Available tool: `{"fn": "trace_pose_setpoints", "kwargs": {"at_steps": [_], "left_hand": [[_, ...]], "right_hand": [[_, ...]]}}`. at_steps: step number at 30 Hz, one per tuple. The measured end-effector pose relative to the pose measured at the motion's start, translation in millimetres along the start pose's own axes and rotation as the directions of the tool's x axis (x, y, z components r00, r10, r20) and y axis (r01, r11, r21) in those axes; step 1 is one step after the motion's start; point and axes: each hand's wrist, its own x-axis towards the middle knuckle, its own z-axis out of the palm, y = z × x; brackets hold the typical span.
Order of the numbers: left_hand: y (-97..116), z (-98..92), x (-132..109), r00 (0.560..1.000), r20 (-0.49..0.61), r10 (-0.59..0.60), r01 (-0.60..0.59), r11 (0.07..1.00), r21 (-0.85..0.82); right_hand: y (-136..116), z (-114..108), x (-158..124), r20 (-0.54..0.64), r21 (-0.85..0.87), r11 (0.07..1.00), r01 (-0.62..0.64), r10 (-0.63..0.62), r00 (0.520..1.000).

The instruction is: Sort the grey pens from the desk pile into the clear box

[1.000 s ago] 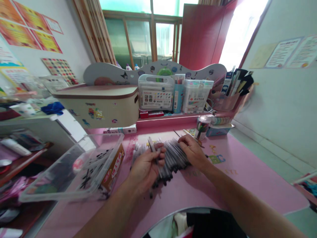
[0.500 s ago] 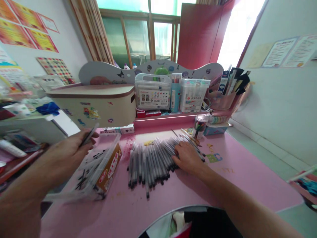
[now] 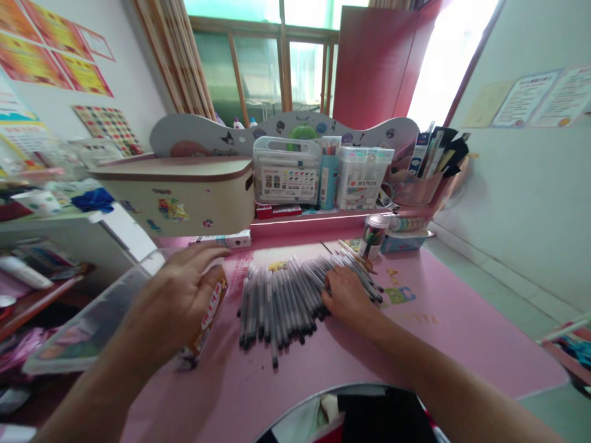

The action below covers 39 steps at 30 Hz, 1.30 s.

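Note:
Many slim grey pens with black ends [image 3: 277,301] lie side by side in a fanned row on the pink desk. My right hand [image 3: 348,295] rests on the right part of this row, its fingers curled over several pens. On the left, my left hand [image 3: 173,301] reaches over a clear plastic container [image 3: 69,351], fingers stretched out and thumb apart. No pen shows in it. Beside its thumb stands a brown box with red and white lettering [image 3: 212,304], partly covered by the hand. Hand and forearm hide much of the container.
A cream lidded storage box [image 3: 189,203] stands at the back left. Along the shelf are a clear marker case [image 3: 286,175], a blue pencil tube [image 3: 327,178] and a white marker box [image 3: 364,178]. A clear jar of pens [image 3: 373,237] is near a blue box [image 3: 402,241].
My left hand has moved right and down over the brown box; the pen it held is no longer visible. The clear container appears further left. My right hand stays on the pens.

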Motion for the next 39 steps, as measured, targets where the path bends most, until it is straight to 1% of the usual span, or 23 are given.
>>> {"fn": "trace_pose_setpoints", "kwargs": {"at_steps": [1, 3, 4, 6, 7, 8, 11, 13, 15, 17, 19, 21, 24, 26, 28, 31, 34, 39], "left_hand": [[11, 6.3, -3, 0.999, 0.024, 0.037, -0.036, 0.998, -0.042], [34, 20.9, -11, 0.987, 0.123, 0.105, -0.089, 0.987, -0.132], [45, 28.5, -15, 0.974, 0.173, 0.147, -0.115, 0.977, -0.181], [67, 43.3, -21, 0.942, 0.276, 0.192, -0.118, 0.957, -0.264], [76, 50.4, -24, 0.919, 0.330, 0.215, -0.115, 0.948, -0.297], [84, 57.1, -27, 0.902, 0.367, 0.228, -0.108, 0.941, -0.320], [101, 75.2, -31, 0.867, 0.440, 0.233, -0.064, 0.928, -0.366], [105, 85.3, -31, 0.852, 0.477, 0.215, -0.017, 0.923, -0.385], [105, 94.0, -29, 0.848, 0.499, 0.177, 0.037, 0.920, -0.389], [102, 101.9, -27, 0.862, 0.490, 0.127, 0.091, 0.914, -0.396], [97, 109.3, -26, 0.887, 0.454, 0.082, 0.135, 0.895, -0.426], [92, 115.7, -28, 0.910, 0.412, 0.053, 0.168, 0.861, -0.481], [86, 121.2, -32, 0.931, 0.364, 0.036, 0.194, 0.795, -0.575], [84, 121.5, -35, 0.942, 0.334, 0.035, 0.192, 0.761, -0.620], [84, 120.0, -37, 0.954, 0.298, 0.037, 0.173, 0.745, -0.644], [85, 116.9, -38, 0.969, 0.245, 0.028, 0.143, 0.745, -0.651], [85, 115.4, -37, 0.980, 0.199, 0.010, 0.124, 0.753, -0.646], [82, 118.1, -36, 0.982, 0.185, -0.026, 0.138, 0.765, -0.628]], "right_hand": [[0, 0, 0, -0.008, -0.005, 1.000, 0.002, -0.002, 1.000], [-2, 0, -1, -0.027, -0.021, 1.000, 0.007, -0.007, 1.000], [-2, 0, -2, -0.035, -0.029, 1.000, 0.008, -0.009, 0.999], [-4, 1, -3, -0.043, -0.046, 0.999, 0.001, -0.003, 0.999], [-4, 1, -3, -0.045, -0.053, 0.999, -0.002, 0.000, 0.999], [-5, 2, -3, -0.047, -0.059, 0.998, -0.008, 0.005, 0.999], [-5, 4, -2, -0.046, -0.073, 0.997, -0.018, 0.014, 0.999], [-4, 7, -2, -0.044, -0.068, 0.997, -0.024, 0.021, 0.999], [-3, 9, -1, -0.055, -0.052, 0.998, -0.027, 0.024, 0.998], [-3, 10, -1, -0.066, -0.040, 0.999, -0.020, 0.017, 0.998], [-4, 11, -2, -0.064, -0.040, 0.999, -0.002, -0.001, 0.998], [-6, 11, -4, -0.063, -0.039, 0.999, 0.022, -0.024, 0.998], [-8, 9, -6, -0.117, -0.032, 0.999, 0.026, -0.029, 0.993], [-8, 8, -7, -0.145, -0.040, 0.999, 0.018, -0.024, 0.989], [-7, 8, -7, -0.141, -0.055, 0.998, 0.016, -0.024, 0.990], [-6, 10, -6, -0.114, -0.062, 0.998, 0.014, -0.021, 0.993], [-6, 13, -6, -0.116, -0.038, 0.999, 0.009, -0.014, 0.993], [-7, 15, -8, -0.114, 0.012, 0.998, 0.065, -0.064, 0.991]]}}
